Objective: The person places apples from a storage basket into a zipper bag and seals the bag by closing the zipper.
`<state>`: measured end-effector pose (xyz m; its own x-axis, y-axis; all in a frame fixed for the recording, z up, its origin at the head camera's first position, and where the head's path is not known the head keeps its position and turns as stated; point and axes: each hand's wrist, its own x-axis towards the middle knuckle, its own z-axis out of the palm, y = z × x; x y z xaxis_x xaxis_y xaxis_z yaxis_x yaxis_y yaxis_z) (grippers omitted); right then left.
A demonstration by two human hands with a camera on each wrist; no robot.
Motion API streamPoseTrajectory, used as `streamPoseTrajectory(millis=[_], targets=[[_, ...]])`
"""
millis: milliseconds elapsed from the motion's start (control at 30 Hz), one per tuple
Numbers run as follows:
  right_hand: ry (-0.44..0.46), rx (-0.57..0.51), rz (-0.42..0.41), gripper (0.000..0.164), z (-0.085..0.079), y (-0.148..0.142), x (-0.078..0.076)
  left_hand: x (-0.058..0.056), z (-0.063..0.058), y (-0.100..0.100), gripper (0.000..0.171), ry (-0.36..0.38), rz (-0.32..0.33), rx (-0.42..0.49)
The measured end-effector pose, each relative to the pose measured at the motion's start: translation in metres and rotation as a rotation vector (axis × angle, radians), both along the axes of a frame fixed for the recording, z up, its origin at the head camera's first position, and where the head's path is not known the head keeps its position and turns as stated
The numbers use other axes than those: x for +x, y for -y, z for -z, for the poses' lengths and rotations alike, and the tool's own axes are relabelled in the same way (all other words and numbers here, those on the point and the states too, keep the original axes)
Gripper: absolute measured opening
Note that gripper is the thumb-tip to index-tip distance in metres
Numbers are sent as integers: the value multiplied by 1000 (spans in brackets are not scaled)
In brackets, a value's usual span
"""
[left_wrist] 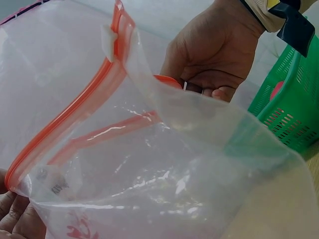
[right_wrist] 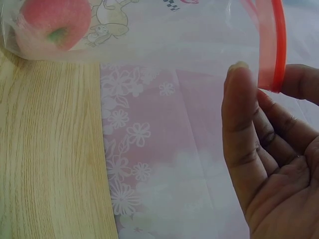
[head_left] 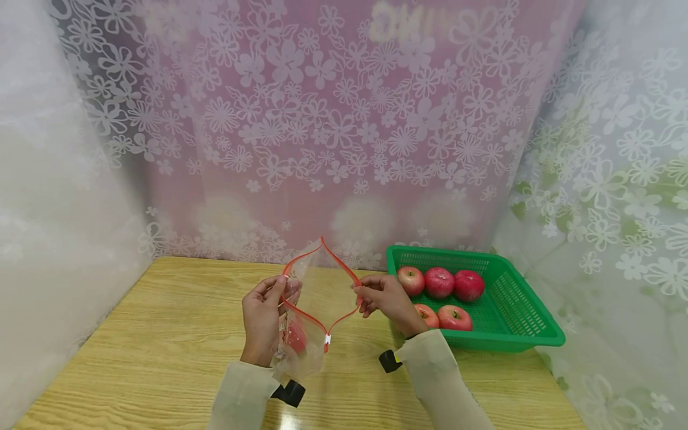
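A clear zip bag (head_left: 317,286) with an orange-red zip is held up above the table, its mouth spread wide. My left hand (head_left: 262,313) pinches one side of the zip rim, and my right hand (head_left: 391,300) pinches the opposite side. A white slider (head_left: 328,338) sits at the near end of the zip. Low in the bag lies a red apple (right_wrist: 57,22), its stem hollow showing in the right wrist view. Printed drawings (right_wrist: 109,22) mark the bag's side. Only some fingertips of the left hand show in the left wrist view.
To the right, a green perforated basket (head_left: 497,340) stands on the wooden table (head_left: 161,334). Several apples (head_left: 439,282) lie in it, towards its left side. Flower-patterned sheeting (head_left: 333,119) hangs behind the table and along both sides.
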<state>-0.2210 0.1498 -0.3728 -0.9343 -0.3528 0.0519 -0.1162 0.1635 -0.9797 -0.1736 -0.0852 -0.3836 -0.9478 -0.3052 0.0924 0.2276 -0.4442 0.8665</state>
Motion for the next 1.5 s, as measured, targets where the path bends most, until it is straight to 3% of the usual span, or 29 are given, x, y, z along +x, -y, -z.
streamPoseTrajectory(millis=[967,1500], targets=[[15,53,-33,36,-5,-3,2,-1,0,0,29,2,14,-18],[14,73,65,43,-4,-30,2,0,3,0,28,-1,19,-4]])
